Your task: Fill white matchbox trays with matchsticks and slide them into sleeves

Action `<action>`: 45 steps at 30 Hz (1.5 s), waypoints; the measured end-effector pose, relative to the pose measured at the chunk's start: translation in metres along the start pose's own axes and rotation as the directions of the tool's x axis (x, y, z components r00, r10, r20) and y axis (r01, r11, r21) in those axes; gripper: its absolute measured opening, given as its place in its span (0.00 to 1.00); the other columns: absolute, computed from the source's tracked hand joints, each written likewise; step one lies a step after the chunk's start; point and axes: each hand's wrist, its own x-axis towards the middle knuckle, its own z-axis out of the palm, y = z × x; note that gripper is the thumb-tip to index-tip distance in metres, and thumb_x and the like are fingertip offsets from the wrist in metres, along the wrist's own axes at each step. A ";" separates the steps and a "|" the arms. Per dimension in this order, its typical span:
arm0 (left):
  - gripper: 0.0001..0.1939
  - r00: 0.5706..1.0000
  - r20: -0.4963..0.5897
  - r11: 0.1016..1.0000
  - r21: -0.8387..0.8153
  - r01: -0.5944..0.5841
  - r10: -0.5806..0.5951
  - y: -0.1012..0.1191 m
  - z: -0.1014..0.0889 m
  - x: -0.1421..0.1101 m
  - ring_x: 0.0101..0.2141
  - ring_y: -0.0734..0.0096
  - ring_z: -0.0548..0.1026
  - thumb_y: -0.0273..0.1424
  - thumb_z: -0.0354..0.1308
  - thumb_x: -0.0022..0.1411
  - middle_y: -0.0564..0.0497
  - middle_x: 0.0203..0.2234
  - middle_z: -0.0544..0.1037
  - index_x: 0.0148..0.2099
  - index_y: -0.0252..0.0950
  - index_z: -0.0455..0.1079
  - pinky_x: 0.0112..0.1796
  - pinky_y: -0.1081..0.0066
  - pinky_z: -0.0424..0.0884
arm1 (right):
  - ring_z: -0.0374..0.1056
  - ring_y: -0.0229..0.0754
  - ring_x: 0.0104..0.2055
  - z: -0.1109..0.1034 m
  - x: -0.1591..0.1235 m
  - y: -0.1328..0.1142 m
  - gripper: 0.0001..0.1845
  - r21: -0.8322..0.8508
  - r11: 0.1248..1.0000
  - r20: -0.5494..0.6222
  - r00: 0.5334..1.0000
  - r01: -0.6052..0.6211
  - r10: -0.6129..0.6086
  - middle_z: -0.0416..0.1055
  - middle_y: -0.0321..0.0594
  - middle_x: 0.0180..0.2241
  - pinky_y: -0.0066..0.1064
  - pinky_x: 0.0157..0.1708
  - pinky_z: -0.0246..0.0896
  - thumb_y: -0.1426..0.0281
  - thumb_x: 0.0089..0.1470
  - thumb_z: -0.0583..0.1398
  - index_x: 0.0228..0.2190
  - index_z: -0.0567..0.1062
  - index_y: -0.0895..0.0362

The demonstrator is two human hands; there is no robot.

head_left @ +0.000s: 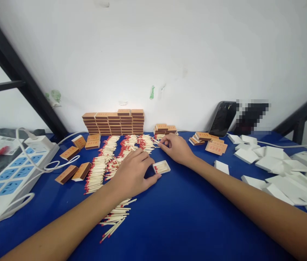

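My left hand (133, 172) rests on the blue table (186, 221), fingers curled, its fingertips touching the left side of a small white open matchbox tray (162, 167) partly filled with matches. My right hand (175, 146) reaches just beyond the tray and pinches a few red-tipped matches at the right end of a long heap of loose matches (110, 159). A second small bunch of matches (116, 216) lies under my left forearm.
Stacked orange matchboxes (113, 123) line the wall. Loose orange boxes (73, 170) lie left, more orange boxes (210, 142) right. White empty trays (278, 170) pile at the right. A power strip (12, 174) with cables sits left, a dark phone (222, 117) leans on the wall.
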 end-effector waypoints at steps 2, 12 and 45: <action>0.14 1.000 -0.005 1.000 -0.008 -0.008 0.007 0.000 0.000 0.000 0.47 0.52 0.76 0.41 0.68 0.70 0.45 0.41 0.81 0.46 0.35 0.78 0.51 0.51 0.75 | 0.69 0.42 0.35 0.000 -0.001 0.002 0.05 -0.016 1.000 0.022 1.000 -0.008 0.008 0.77 0.40 0.33 0.34 0.35 0.58 0.70 0.63 0.65 0.33 0.81 0.55; 0.12 1.000 0.011 1.000 0.005 -0.015 0.015 0.002 -0.005 0.001 0.47 0.52 0.77 0.40 0.69 0.69 0.45 0.41 0.80 0.46 0.36 0.77 0.50 0.52 0.75 | 0.69 0.40 0.29 -0.030 -0.005 0.011 0.07 -0.059 0.998 0.161 0.987 -0.021 0.030 0.77 0.37 0.28 0.32 0.31 0.56 0.74 0.61 0.65 0.30 0.79 0.55; 0.13 1.000 -0.027 0.998 0.057 0.015 -0.014 -0.001 -0.004 0.001 0.46 0.53 0.76 0.41 0.67 0.71 0.46 0.40 0.81 0.45 0.36 0.77 0.51 0.52 0.74 | 0.68 0.41 0.34 -0.049 -0.051 -0.027 0.07 0.136 0.951 0.353 0.883 0.278 -0.308 0.74 0.39 0.36 0.33 0.36 0.60 0.69 0.68 0.61 0.35 0.77 0.54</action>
